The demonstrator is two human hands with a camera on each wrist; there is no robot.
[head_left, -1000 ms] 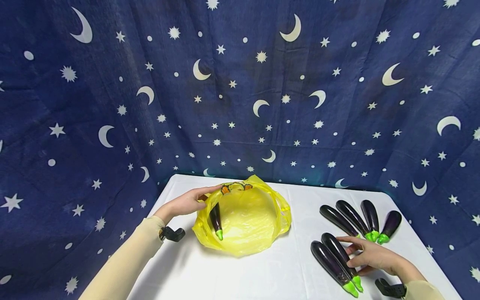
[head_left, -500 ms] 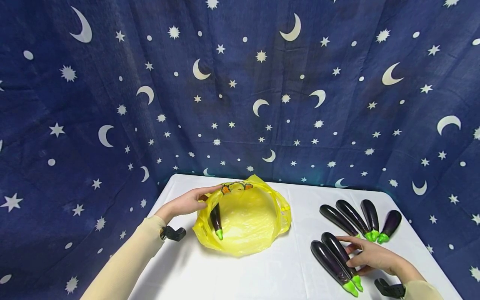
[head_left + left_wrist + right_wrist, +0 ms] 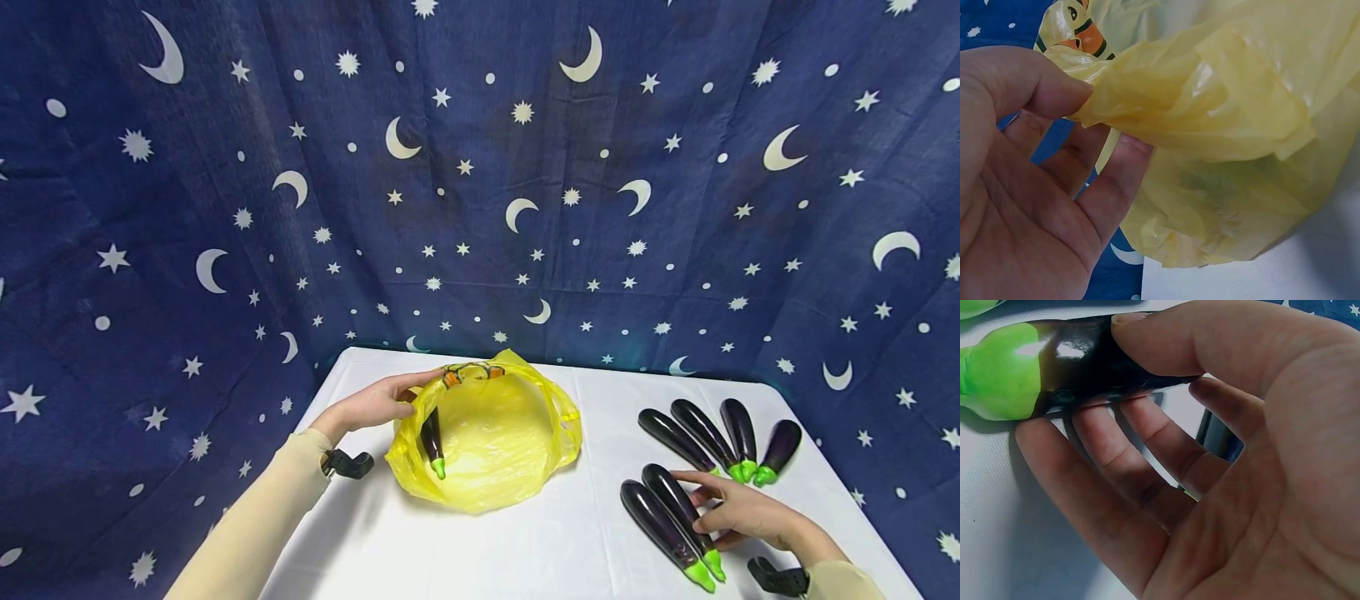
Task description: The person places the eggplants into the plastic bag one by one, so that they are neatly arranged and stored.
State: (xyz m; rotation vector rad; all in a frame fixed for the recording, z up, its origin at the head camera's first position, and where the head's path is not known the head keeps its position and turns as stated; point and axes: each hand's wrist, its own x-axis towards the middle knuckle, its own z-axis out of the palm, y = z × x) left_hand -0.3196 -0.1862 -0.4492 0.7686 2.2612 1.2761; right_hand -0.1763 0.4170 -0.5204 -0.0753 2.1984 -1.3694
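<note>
At the near right of the white desk (image 3: 450, 558), two eggplants lie close alongside each other, green caps toward the person: the outer eggplant (image 3: 658, 525) and the pinched eggplant (image 3: 677, 506). The right grip (image 3: 753, 511) is closed to roughly the thickness of the latter; in the right wrist view its thumb lies along the dark skin and its fingertips meet the opposite side. That eggplant appears to rest on the desk, not lifted.

The step in hand looks like taking up one eggplant while the container is held ready. The next move would call for a firmer pinch on the slick skin, a lift clear of the neighbour, and a carry leftward that does not snag the thin plastic.

Farther in, the yellow bag (image 3: 487, 497) gapes wide. Inside, the bagged eggplant (image 3: 432, 437) leans at the left wall, cap down; folds may hide more. The left grip (image 3: 375, 404) pinches the bag's left edge, nearly closed with only film between thumb and fingers.

Beyond the right grip, four loose eggplants (image 3: 705, 433) fan out, caps bunched toward the hand. Behind everything hangs a dark-blue curtain (image 3: 480, 208) of pale moons and stars.
</note>
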